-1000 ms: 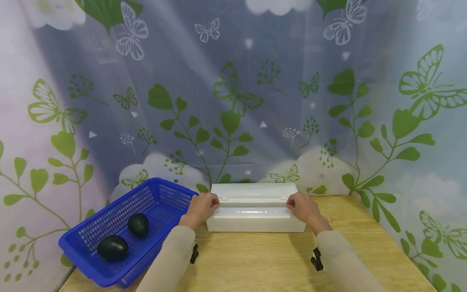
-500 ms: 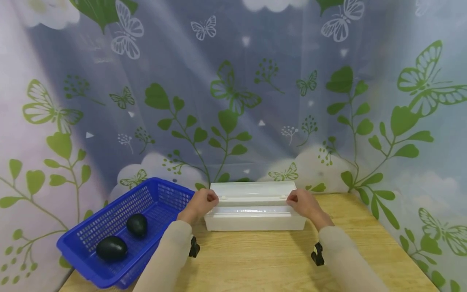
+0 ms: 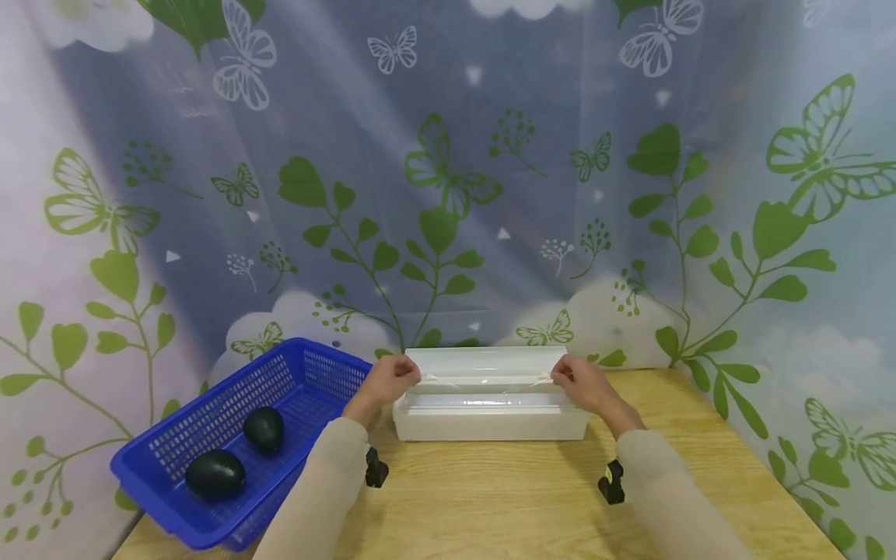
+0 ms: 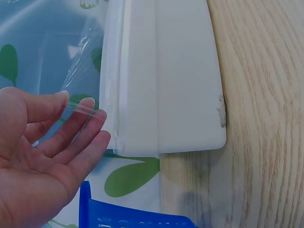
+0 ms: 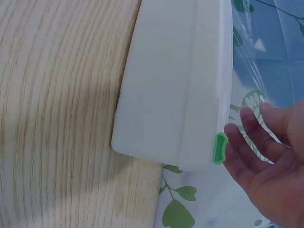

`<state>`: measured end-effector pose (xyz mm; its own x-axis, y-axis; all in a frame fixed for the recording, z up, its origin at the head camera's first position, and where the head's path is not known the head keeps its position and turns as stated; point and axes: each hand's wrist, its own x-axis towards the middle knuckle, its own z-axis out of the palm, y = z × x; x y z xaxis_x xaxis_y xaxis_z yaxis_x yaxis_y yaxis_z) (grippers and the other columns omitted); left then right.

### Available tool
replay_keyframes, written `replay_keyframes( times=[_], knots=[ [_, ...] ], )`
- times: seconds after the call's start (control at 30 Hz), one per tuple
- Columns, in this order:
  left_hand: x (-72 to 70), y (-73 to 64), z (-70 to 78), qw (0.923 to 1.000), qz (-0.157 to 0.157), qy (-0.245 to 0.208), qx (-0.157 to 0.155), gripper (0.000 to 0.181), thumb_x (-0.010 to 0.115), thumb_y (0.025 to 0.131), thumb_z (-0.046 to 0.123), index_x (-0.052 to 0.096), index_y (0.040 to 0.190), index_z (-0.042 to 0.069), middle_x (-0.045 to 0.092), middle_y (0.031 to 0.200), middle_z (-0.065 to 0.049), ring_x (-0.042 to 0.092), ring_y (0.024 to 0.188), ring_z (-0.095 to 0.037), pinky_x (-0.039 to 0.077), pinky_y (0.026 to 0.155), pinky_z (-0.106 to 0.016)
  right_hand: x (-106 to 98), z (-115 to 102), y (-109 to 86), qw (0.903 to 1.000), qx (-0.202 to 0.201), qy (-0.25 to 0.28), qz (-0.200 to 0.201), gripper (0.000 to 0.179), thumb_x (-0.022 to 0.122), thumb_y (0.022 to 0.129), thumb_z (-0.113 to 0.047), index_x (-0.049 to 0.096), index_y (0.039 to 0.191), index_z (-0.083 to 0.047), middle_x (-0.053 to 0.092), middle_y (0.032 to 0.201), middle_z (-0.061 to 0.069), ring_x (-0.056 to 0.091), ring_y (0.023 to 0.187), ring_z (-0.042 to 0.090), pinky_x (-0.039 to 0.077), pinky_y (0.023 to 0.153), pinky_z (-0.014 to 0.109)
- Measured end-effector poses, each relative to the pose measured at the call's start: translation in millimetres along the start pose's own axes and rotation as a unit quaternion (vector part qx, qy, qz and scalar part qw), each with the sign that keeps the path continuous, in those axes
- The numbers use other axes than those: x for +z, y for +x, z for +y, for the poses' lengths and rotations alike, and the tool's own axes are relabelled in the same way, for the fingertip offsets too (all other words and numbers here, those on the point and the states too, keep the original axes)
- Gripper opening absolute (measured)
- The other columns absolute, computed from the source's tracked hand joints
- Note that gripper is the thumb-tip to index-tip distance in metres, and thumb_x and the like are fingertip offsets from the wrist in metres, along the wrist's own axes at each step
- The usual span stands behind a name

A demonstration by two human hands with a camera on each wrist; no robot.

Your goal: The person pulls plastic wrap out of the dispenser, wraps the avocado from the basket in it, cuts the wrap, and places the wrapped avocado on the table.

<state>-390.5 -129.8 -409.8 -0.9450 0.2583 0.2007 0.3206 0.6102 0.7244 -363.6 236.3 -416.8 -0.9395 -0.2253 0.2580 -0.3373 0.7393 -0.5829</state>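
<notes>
A white cling film dispenser box [image 3: 490,426] stands on the table with its lid [image 3: 486,361] tipped up at the back. A sheet of clear cling film [image 4: 78,59] rises from it, stretched between both hands. My left hand [image 3: 392,379] pinches one corner of the film between thumb and fingers over the box's left end. At the opposite end my right hand [image 3: 582,381] pinches the other corner, seen as taut creases at the thumb in the right wrist view. A small green piece [image 5: 219,148] sits on the box's end beside the right fingers.
On the left, a blue plastic basket [image 3: 161,445] holds two dark green, egg-shaped fruits, one nearer [image 3: 215,474] and one farther [image 3: 264,429]. The wooden table [image 3: 490,498] meets a printed curtain [image 3: 490,155] behind the box.
Both hands have risen slightly above the box, drawing the film up with them. More film shows between them. Box and basket stay in place.
</notes>
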Motion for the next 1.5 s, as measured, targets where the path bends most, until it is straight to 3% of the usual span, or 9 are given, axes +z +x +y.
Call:
replay_keyframes(
  times=[0.17,0.3,0.47,0.63,0.83,1.07,1.33,1.5],
  knots=[
    [-3.5,0.0,2.1,0.9984,-0.023,-0.049,-0.016,0.015,0.056,0.095,0.011,0.062,0.099,-0.001,0.066,0.096,-0.018,0.062,0.092,-0.03,0.05,0.074,-0.03,-3,1,1.5,0.9998,-0.003,0.018,-0.012,0.016,0.049,0.099,-0.011,0.056,0.099,0.003,0.062,0.092,0.017,0.055,0.078,0.02,0.045,0.065,0.027],
    [-7.0,0.2,4.9,0.9957,-0.033,-0.084,-0.021,0.017,0.049,0.098,0.011,0.058,0.101,-0.004,0.066,0.098,-0.022,0.061,0.095,-0.036,0.051,0.078,-0.035,-6,-2,1.6,0.9995,-0.014,0.027,-0.009,0.017,0.048,0.1,-0.012,0.055,0.099,0.002,0.061,0.091,0.018,0.054,0.077,0.02,0.044,0.064,0.026],
    [-7.5,0.1,7.3,0.9914,-0.04,-0.123,-0.017,0.018,0.045,0.1,0.01,0.053,0.102,-0.006,0.063,0.097,-0.026,0.057,0.097,-0.043,0.049,0.084,-0.046,-8,-3,0.4,0.9985,-0.04,0.034,0.015,0.014,0.047,0.1,-0.01,0.054,0.096,0.002,0.061,0.089,0.02,0.056,0.077,0.024,0.046,0.066,0.028],
    [-7.0,0.4,7.1,0.9871,-0.037,-0.154,-0.021,0.017,0.045,0.1,0.01,0.053,0.103,-0.006,0.061,0.094,-0.024,0.061,0.097,-0.039,0.051,0.088,-0.048,-8,0,1.0,0.9968,-0.051,0.046,0.041,0.012,0.047,0.099,-0.008,0.054,0.096,0.002,0.063,0.089,0.02,0.063,0.081,0.03,0.052,0.069,0.028],
    [-9.1,-0.3,8.2,0.9836,-0.026,-0.175,-0.035,0.019,0.046,0.1,0.01,0.052,0.106,-0.006,0.061,0.093,-0.019,0.063,0.096,-0.035,0.053,0.09,-0.045,-8,-1,0.2,0.9955,-0.045,0.066,0.052,0.011,0.046,0.099,-0.006,0.053,0.099,0.002,0.061,0.093,0.021,0.064,0.082,0.032,0.055,0.07,0.031],
    [-12.8,-1.3,12.5,0.9831,-0.031,-0.18,-0.012,0.019,0.043,0.101,0.012,0.05,0.108,-0.004,0.06,0.098,-0.022,0.058,0.102,-0.043,0.052,0.091,-0.046,-12,-3,3.4,0.9942,-0.046,0.076,0.061,0.012,0.045,0.101,-0.012,0.052,0.099,-0.003,0.059,0.092,0.023,0.063,0.081,0.034,0.057,0.067,0.035],
    [-14.5,-2.9,12.7,0.9831,-0.03,-0.18,-0.012,0.014,0.043,0.102,0.013,0.052,0.104,0.003,0.06,0.101,-0.023,0.059,0.102,-0.042,0.05,0.093,-0.051,-11,-4,2.5,0.9942,-0.041,0.078,0.062,0.013,0.045,0.101,-0.014,0.053,0.099,-0.004,0.06,0.093,0.022,0.064,0.082,0.032,0.057,0.069,0.035],
    [-12.9,-3.1,13.7,0.9844,-0.027,-0.174,-0.012,0.017,0.044,0.102,0.014,0.053,0.106,0.0,0.06,0.101,-0.022,0.059,0.102,-0.041,0.051,0.092,-0.049,-11,-4,0.1,0.9939,-0.045,0.076,0.067,0.014,0.045,0.101,-0.014,0.054,0.099,-0.003,0.06,0.092,0.023,0.064,0.081,0.032,0.057,0.068,0.036]
  ],
)
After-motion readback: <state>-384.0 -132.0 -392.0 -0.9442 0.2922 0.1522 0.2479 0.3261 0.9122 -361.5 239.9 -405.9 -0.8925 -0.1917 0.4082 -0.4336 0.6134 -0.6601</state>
